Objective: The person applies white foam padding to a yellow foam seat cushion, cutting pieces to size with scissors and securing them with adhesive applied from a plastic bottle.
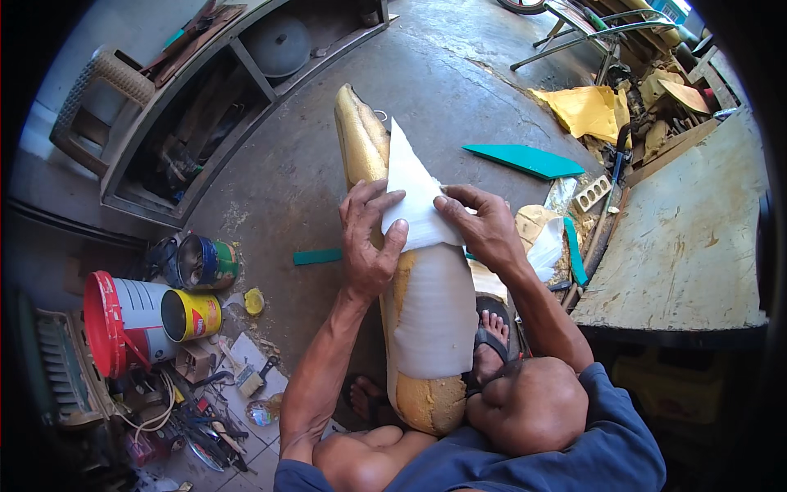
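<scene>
A long, tapering piece of yellow foam (363,135) lies along the middle of the view, between my bare legs, its lower section wrapped in a pale translucent sheet (430,316). Over its upper section is a white angled sheet (407,176). My left hand (370,238) grips the foam and the sheet's left side, fingers curled over them and thumb pressed near the lower edge. My right hand (484,225) pinches the white sheet's right edge, thumb on top and fingers bent behind. The foam's bottom end rests near my sandalled foot (492,340).
A concrete floor (270,189) holds teal foam offcuts (520,161), paint buckets (127,320), brushes and tools (246,377). A low cabinet (238,82) stands upper left; a scuffed board (672,246) is at right, with yellow scraps (574,107) and a metal-framed chair (574,29) beyond.
</scene>
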Tool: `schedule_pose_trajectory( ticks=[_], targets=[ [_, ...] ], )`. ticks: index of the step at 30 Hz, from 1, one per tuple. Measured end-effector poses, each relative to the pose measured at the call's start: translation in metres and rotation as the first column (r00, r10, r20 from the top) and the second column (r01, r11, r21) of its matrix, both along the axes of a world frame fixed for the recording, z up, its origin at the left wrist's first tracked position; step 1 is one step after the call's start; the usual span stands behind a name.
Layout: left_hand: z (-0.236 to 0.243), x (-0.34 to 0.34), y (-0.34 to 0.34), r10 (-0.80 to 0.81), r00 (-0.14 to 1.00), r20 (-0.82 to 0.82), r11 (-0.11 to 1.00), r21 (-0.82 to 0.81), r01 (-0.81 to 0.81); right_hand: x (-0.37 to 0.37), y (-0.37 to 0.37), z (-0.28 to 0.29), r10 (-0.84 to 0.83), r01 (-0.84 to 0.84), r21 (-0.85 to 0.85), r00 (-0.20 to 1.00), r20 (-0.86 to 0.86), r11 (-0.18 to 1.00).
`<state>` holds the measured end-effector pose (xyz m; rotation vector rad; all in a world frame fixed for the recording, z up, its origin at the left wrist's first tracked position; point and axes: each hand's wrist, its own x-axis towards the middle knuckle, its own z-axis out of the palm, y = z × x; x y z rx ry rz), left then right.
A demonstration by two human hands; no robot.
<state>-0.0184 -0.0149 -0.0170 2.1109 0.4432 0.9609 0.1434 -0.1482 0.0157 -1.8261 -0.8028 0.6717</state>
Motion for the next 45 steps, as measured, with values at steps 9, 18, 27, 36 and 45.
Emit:
schedule_pose_trajectory(
  ticks=[9, 18, 27, 36, 45],
  targets=[
    [-0.001, -0.008, 0.006, -0.005, 1.0, 0.009, 0.997, -0.076, 0.005, -0.019, 0.008, -0.003, -0.053, 0.042, 0.076, 0.987, 0.153, 0.996],
    [0.01, -0.005, 0.029, -0.011, 1.0, 0.019, 0.962, -0.274, 0.016, -0.019, 0.012, -0.004, -0.042, 0.029, 0.083, 0.988, 0.151, 0.996],
    [0.058, 0.019, 0.055, -0.081, 0.849, -0.521, 0.978, 0.124, 0.17, -0.021, 0.015, -0.002, -0.033, 0.018, 0.082, 0.983, 0.183, 0.996],
    [0.069, 0.023, 0.043, 0.055, 0.772, -0.633, 0.973, 0.208, 0.101, -0.025, 0.02, -0.005, 0.021, -0.059, 0.222, 0.985, 0.171, 0.973],
    [0.045, 0.011, 0.039, 0.018, 0.763, -0.646, 0.959, 0.228, 0.171, -0.037, 0.019, -0.031, 0.047, -0.001, 0.438, 0.995, -0.093, 0.899]
  ],
)
